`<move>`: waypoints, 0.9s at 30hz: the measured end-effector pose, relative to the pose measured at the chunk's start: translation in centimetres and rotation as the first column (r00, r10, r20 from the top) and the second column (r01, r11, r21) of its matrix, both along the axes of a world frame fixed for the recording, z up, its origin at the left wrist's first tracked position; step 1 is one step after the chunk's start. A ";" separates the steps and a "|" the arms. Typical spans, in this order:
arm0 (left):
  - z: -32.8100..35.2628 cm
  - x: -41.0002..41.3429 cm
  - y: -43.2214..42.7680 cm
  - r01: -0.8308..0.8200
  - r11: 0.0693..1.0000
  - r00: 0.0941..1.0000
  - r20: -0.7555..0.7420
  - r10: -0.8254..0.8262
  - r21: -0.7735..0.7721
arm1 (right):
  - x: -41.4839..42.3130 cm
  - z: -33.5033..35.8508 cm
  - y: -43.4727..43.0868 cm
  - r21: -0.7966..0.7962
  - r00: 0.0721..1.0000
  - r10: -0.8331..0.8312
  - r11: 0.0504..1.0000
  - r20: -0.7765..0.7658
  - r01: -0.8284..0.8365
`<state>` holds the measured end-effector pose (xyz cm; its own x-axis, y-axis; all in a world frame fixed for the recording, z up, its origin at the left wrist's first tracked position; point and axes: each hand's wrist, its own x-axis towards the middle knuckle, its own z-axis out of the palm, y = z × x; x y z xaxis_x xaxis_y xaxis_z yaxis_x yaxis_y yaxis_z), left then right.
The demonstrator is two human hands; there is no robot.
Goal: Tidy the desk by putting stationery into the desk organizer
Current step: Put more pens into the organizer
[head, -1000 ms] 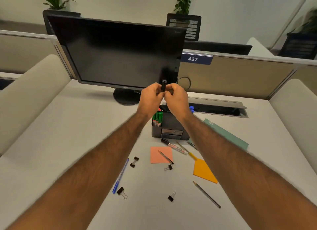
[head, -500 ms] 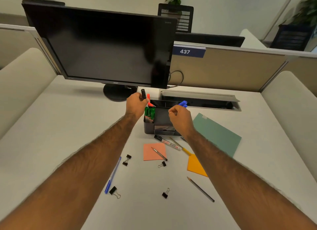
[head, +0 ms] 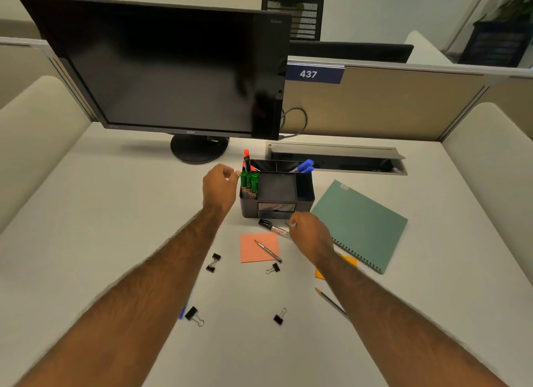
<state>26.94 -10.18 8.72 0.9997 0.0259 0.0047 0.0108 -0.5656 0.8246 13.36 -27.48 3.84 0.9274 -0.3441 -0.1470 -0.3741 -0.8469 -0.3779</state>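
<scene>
- Left hand (head: 219,188) sits loosely curled and empty beside the organizer (head: 277,196).
- Right hand (head: 311,234), empty with fingers curled, hovers above the marker (head: 274,228).
- Binder clips (head: 213,262) lie scattered near the pink note (head: 259,247).

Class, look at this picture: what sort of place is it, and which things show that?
Most likely an open-plan office cubicle: a computer monitor on a white desk, low partition panels around it, and a numbered "437" sign.
</scene>
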 end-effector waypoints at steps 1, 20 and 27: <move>-0.4 -0.8 0.2 -0.029 1.000 0.999 0.019 0.030 -0.006 | -0.1 -0.4 0.3 -0.035 0.999 0.034 0.999 -0.033 -0.035; -7.0 -10.7 0.2 0.059 0.994 0.956 -0.280 -0.083 -0.093 | -2.1 -2.8 2.1 -0.066 0.995 -0.043 0.997 -0.087 0.037; -6.2 -10.7 -0.8 0.051 0.979 0.941 -0.319 -0.113 -0.196 | -2.6 -1.7 3.0 0.025 1.000 0.018 1.000 -0.011 -0.018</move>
